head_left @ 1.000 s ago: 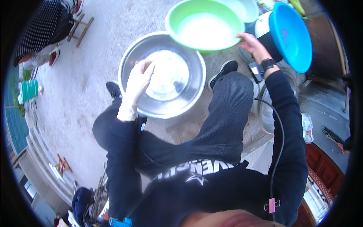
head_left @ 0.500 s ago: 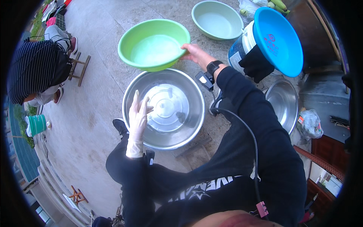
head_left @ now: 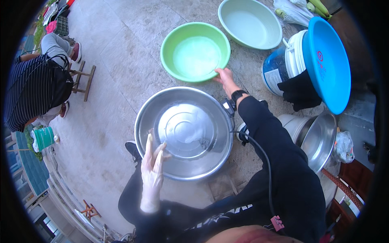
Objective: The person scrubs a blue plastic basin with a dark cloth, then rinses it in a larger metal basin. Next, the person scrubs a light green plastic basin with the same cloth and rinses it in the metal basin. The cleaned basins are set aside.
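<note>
My right hand (head_left: 226, 80), bare with a dark watch at the wrist, grips the near right rim of a light green plastic basin (head_left: 169, 54). The fingers' undersides are hidden by the rim. Closer to me, between my legs, stands a wide steel basin (head_left: 221, 137); its bottom looks wet and shiny. My left hand (head_left: 152, 178) wears a thin whitish glove and hovers over the steel basin's near left edge, fingers apart and holding nothing.
A pale green basin (head_left: 247, 24) lies beyond. To the right, a blue basin (head_left: 330, 60) leans on a bucket (head_left: 298, 52) draped with a black cloth (head_left: 300, 91). Nearer is a tilted steel bowl (head_left: 322, 141). A person (head_left: 38, 85) sits far left by a wooden stool (head_left: 87, 83).
The light green basin, which overlapped the steel basin's far rim, now sits apart beyond it, with my right hand still on its rim. My view has shifted a little.
</note>
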A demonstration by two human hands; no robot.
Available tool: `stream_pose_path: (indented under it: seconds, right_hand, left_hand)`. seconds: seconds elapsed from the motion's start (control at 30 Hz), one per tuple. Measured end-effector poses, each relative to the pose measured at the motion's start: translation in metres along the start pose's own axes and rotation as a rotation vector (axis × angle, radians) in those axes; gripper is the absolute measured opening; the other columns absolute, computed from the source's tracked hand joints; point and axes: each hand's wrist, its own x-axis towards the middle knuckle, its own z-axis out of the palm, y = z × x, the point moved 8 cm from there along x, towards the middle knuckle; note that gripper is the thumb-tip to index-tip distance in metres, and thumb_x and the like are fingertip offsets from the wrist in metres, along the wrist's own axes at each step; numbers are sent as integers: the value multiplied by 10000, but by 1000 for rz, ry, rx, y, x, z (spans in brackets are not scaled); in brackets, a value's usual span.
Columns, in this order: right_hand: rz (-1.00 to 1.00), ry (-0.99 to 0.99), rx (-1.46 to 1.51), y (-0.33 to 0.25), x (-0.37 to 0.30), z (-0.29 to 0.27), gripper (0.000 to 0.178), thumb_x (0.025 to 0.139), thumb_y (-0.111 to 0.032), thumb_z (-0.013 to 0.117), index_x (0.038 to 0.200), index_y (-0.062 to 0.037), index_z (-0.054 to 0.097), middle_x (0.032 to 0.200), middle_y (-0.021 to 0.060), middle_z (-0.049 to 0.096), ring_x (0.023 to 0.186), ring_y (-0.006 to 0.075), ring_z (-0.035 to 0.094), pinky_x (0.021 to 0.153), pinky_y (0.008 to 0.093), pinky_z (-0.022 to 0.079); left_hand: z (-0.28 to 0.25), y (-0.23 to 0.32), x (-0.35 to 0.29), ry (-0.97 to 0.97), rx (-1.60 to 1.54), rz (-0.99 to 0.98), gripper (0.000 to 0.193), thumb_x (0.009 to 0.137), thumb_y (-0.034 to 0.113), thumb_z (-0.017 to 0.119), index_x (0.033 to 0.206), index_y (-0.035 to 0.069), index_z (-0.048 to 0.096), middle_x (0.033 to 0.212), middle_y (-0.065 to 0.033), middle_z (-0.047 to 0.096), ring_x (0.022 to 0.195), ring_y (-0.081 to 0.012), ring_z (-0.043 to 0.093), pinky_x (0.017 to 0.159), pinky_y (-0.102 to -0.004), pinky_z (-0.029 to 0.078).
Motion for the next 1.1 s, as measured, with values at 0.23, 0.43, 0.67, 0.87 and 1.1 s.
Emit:
stream_pose_path:
  seconds: [0.23,0.43,0.67,0.87,1.1]
  right_hand:
    - [-41,322,168,-53,64,-113,935,829,-659,611,1439,0,352,1453,196,398,1173,303,558,714,371,519]
    - [-62,471,486,-112,121,-168,562,854,-179,751,1285,14,447,1248,201,500,1110,398,568,827,486,566]
    - [-283,455,570,-166,89,-131,383,842,-64,671,1182,39,527,1191,164,566,1035,279,616,777,406,606]
    - [-278,-60,783,-142,-26,-12,351,771,-21,623,1113,15,554,1064,116,608,993,262,609,896,406,529]
    - [164,-209,692,47,-209,84,304,730,-48,615,1026,14,592,1011,121,614,959,260,599,866,394,510]
  left_hand:
    - [-1,-6,4,-21,-110,-106,725,974,330,607,1521,9,256,1356,-156,554,1011,-181,646,922,-335,527]
    - [10,-2,5,-64,-116,-65,656,991,238,584,1518,14,266,1481,-157,419,1099,-206,601,918,-341,532]
    - [9,-16,5,-142,-17,-101,563,1004,212,567,1488,26,346,1281,-204,579,998,-181,627,923,-302,509]
    - [-3,-10,11,-47,-51,36,447,992,261,595,1378,46,535,1240,-113,627,1074,-174,615,880,-294,522]
    - [-83,14,-8,467,-318,344,356,970,253,640,1180,-14,534,1076,-117,631,829,-148,639,718,-275,571]
